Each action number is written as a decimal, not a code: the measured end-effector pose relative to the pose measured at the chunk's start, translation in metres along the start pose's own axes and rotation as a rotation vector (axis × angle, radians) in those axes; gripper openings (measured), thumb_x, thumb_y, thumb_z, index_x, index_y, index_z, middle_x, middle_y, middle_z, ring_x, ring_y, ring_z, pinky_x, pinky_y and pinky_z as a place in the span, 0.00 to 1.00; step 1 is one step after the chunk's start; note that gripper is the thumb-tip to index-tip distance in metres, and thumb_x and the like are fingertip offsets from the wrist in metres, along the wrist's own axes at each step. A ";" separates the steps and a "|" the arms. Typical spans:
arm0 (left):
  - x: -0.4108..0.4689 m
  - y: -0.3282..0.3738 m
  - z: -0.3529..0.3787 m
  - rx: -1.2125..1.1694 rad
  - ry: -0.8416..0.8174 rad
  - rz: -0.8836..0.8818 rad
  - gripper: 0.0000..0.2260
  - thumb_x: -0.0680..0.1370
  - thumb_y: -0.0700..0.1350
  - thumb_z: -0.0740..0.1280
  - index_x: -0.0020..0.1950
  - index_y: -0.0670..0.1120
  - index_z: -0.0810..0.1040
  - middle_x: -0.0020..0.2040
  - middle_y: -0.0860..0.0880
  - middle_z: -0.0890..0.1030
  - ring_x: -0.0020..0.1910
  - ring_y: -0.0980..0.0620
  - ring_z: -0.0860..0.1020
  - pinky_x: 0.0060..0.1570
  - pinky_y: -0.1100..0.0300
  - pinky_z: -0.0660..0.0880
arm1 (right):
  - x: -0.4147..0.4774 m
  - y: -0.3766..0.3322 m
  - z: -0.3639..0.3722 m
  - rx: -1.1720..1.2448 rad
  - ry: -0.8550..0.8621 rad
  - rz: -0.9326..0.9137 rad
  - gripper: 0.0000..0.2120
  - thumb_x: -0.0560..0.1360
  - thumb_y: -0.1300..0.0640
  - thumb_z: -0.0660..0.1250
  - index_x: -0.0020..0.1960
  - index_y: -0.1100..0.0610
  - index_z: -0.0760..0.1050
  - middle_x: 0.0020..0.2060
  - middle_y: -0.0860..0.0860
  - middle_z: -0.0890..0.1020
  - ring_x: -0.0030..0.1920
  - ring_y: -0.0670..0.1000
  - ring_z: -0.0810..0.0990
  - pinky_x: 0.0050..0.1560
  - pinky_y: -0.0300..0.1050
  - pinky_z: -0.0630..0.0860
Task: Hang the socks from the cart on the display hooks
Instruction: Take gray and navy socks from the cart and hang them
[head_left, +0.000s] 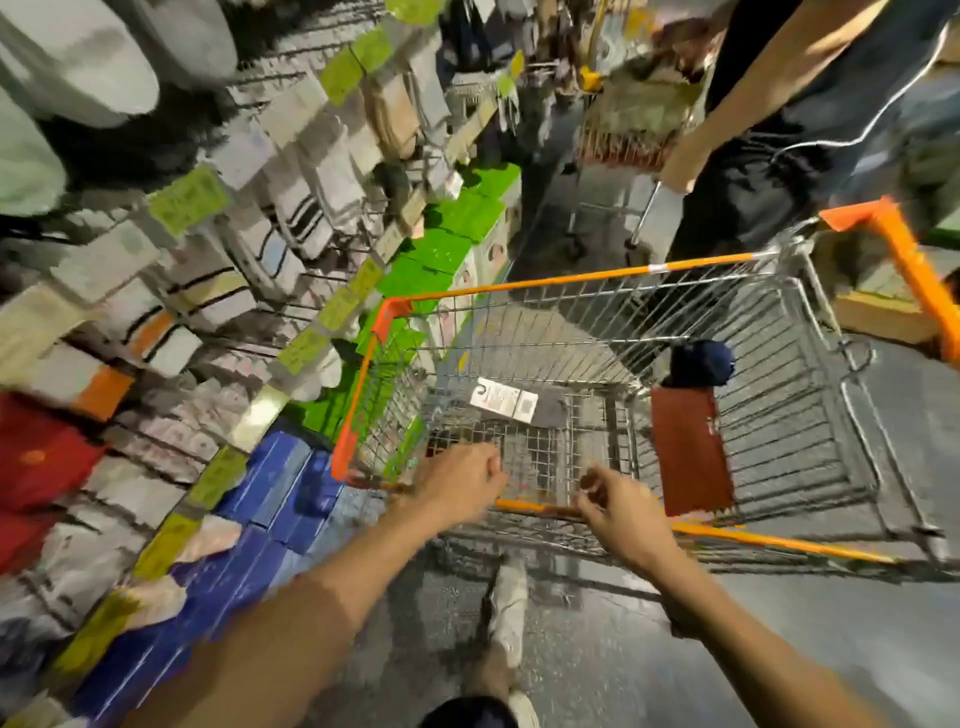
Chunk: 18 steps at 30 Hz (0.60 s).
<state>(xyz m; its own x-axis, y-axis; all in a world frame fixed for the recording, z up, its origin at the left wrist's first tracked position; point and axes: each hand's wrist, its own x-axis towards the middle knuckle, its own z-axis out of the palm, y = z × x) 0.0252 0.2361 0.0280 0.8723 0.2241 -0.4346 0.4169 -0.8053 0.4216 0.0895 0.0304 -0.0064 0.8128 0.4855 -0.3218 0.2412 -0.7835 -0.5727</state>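
Cart (571, 283): silver wire mesh basket with an orange plastic rim and corner caps, its near edge directly under both hands.

Sock pack (511, 402): flat, dark grey knit with a white printed card and a hook cut-out. It lies on the cart's mesh bottom, just beyond the hands and touching neither.

Navy bundle (701, 364): soft, rounded, dark blue cloth against the cart's inner wire wall, beyond and to the right of the right hand.

Red-brown panel (688, 452): flat, smooth, rectangular, standing inside the cart just right of the right hand.

Sock display (218, 291): rows of folded pairs in white, grey and striped knit on a wall rack to the left of the left hand, heavily blurred. Yellow-green tags (187, 200) run along the rows. Glossy green boxes (457, 249) and blue boxes (270, 499) are stacked below, the blue ones beside the left forearm.

Floor (597, 649): grey, speckled, slightly shiny, seen below the forearms, with a pale shoe (509, 608) on it.

Second person (753, 171): dark clothes, standing beyond the cart in a shop aisle, one hand on another wire cart (618, 130).

Left hand (462, 478): fingers curled into a loose fist over the cart's near left corner. The blur hides whether anything is in it.

Right hand (623, 506): fingers half curled, thumb raised, nothing visible between them, over the orange near rim. Contact with the rim cannot be told.
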 end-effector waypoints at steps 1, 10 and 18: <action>0.032 -0.002 0.014 -0.068 -0.042 -0.049 0.07 0.81 0.50 0.65 0.47 0.48 0.76 0.37 0.54 0.75 0.41 0.50 0.74 0.37 0.58 0.65 | 0.020 0.015 -0.001 -0.010 -0.021 0.050 0.10 0.79 0.51 0.67 0.56 0.57 0.77 0.48 0.52 0.84 0.50 0.55 0.82 0.46 0.47 0.74; 0.250 -0.036 0.107 -0.613 -0.133 -0.489 0.08 0.80 0.46 0.69 0.43 0.44 0.79 0.36 0.47 0.77 0.35 0.50 0.76 0.39 0.59 0.75 | 0.194 0.103 0.015 -0.149 -0.149 0.317 0.19 0.81 0.50 0.64 0.68 0.57 0.70 0.61 0.57 0.80 0.59 0.61 0.79 0.54 0.51 0.76; 0.371 -0.081 0.173 -1.035 -0.084 -0.843 0.20 0.77 0.52 0.72 0.66 0.45 0.75 0.46 0.47 0.79 0.38 0.52 0.77 0.33 0.58 0.77 | 0.339 0.131 0.102 -0.142 -0.360 0.247 0.23 0.83 0.55 0.61 0.76 0.58 0.61 0.70 0.61 0.71 0.72 0.61 0.68 0.70 0.52 0.66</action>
<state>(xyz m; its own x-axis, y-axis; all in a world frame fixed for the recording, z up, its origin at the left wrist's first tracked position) 0.2706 0.2893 -0.3049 0.2517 0.3793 -0.8904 0.8495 0.3542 0.3910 0.3425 0.1321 -0.2673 0.6255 0.3613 -0.6915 0.1541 -0.9260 -0.3445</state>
